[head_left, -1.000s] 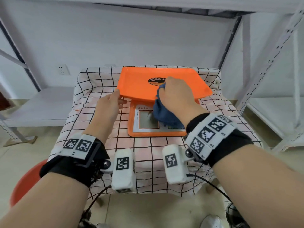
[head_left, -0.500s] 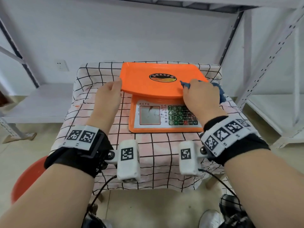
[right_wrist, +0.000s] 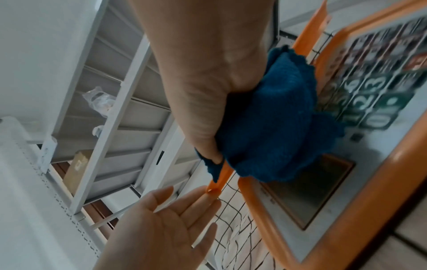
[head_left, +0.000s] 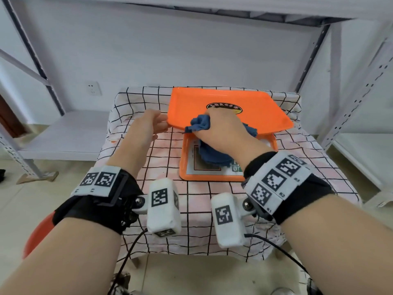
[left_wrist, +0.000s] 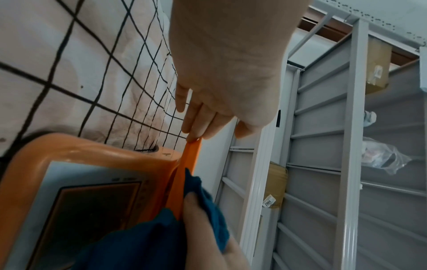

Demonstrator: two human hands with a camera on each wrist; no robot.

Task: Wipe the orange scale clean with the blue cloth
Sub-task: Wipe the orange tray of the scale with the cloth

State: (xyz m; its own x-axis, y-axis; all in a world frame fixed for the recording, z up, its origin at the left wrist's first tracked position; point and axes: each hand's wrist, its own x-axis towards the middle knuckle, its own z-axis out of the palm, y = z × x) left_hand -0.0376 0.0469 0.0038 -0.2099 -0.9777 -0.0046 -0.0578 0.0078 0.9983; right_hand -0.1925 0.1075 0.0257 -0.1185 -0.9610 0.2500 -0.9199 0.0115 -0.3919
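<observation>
The orange scale [head_left: 212, 177] sits on a table covered by a checked tablecloth [head_left: 276, 188], its orange weighing tray [head_left: 255, 116] raised above a sloped front panel with a display window and a keypad. A dark oval label [head_left: 223, 106] marks the middle of the tray. The blue cloth [head_left: 200, 125] is bunched over the tray's near edge toward its left corner, part of it lying on the tray surface and the rest hanging down over the display panel.

The right hand [head_left: 221, 133] grips the cloth, fingers curled on top of it and the thumb [right_wrist: 208, 146] pinching it against the thin tray rim from the near side, as the right wrist view shows. The left hand [head_left: 146, 128] is at the tray's left corner with its fingers straight and close together; the fingertips [left_wrist: 194, 135] touch the end of the tray's edge, and the palm faces inward, holding nothing.

Both wrists wear black bands with white marker blocks. Grey metal shelving [head_left: 372, 81] stands to the right and left of the table, with a cardboard box [left_wrist: 379, 64] and a clear plastic bag [left_wrist: 383, 155] on the shelves seen in the left wrist view. A wall socket [head_left: 93, 88] is on the white wall behind, and a red round object [head_left: 36, 237], partly hidden by the left forearm, sits on the floor at lower left.
</observation>
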